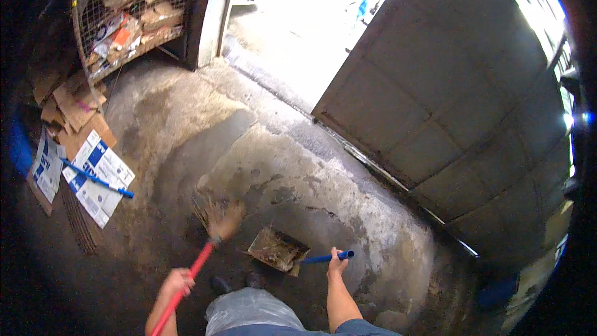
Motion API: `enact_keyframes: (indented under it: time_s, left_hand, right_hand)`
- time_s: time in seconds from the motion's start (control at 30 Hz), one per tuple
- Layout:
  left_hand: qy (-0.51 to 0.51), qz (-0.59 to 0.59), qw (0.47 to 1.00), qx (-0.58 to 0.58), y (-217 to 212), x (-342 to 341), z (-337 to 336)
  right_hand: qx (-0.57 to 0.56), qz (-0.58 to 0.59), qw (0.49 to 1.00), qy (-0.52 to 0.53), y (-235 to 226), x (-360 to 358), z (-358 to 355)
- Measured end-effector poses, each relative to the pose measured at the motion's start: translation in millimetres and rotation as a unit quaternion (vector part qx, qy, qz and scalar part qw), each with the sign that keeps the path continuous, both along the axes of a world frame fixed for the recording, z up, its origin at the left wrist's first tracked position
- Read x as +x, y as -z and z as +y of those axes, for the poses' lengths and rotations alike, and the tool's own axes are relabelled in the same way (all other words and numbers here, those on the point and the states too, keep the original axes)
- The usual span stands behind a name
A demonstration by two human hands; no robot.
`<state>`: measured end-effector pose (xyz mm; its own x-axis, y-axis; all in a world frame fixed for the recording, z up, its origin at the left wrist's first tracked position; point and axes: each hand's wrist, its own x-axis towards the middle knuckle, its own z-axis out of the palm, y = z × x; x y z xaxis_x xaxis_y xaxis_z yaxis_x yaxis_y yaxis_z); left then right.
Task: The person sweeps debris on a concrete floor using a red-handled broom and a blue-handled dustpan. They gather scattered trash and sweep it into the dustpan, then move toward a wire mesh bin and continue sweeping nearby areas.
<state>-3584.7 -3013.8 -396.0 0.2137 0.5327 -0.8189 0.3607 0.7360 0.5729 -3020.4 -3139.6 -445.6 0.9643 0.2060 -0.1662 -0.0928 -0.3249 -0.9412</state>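
Note:
My left hand (178, 280) is closed round the red handle of a broom (198, 261). The broom's straw-coloured bristles (222, 216) fan out over the dark concrete in front of me. On the right, my right hand (336, 264) grips the blue tube handle of a dustpan (278, 250) close to its open end. The pan is a worn, shallow metal tray with dirt or debris in it, too blurred to make out. It lies just right of the bristles, apart from them, low over or on the floor; I cannot tell which.
A wire mesh cage (134, 18) with cardboard scraps stands at the far left. Below it lie flattened cardboard (78, 109), white-and-blue printed sheets (102, 174) and a blue pipe (99, 180). A large dark metal door (448, 87) stands along the right, beside a bright doorway (292, 43).

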Motion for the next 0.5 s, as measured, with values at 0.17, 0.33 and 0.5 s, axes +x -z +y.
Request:
enact_keyframes:
  time_s: [0.17,0.33,0.5]
  left_hand:
    - [0.031,-0.011,0.999,-0.029,-56.4,38.7,-39.9]
    - [0.004,-0.106,0.992,0.065,-104.0,22.4,-47.5]
    - [-0.148,-0.015,0.985,0.087,-124.4,-9.9,-99.6]
  right_hand:
    - [-0.005,0.005,1.0,-0.006,-6.0,41.6,40.7]
    - [0.105,0.041,0.994,-0.004,1.1,58.1,59.5]
    - [0.089,0.071,0.993,-0.012,7.2,39.6,24.3]
